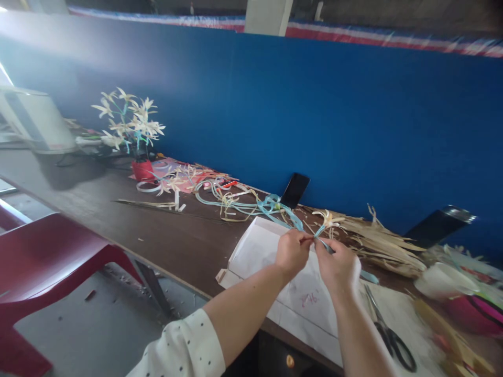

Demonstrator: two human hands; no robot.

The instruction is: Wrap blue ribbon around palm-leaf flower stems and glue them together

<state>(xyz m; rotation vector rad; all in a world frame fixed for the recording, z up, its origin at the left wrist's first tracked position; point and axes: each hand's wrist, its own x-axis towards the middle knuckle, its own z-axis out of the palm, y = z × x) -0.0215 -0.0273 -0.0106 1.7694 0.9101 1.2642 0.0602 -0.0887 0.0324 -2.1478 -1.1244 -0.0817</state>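
Note:
Over a white cardboard sheet (298, 296), my two hands meet, fingertips nearly touching. My left hand (293, 254) is closed in a pinch, at the end of a light-blue ribbon (293, 217) that trails back across the table. In the fingers of my right hand (338, 264) is the blue-wrapped stem of a handmade flower (329, 220), its pale petals pointing up and away. The exact spot where ribbon and stem meet is partly covered by my fingers. Black-handled scissors (389, 330) lie by my right forearm.
A dark phone (295, 190) leans against the blue partition (220, 104). Dried husk strips (381, 246) are heaped at right, near a white cup (446, 281). Farther left stand finished flowers (135, 123) in a red pot (142, 170). A red chair (51, 256) is beside the table.

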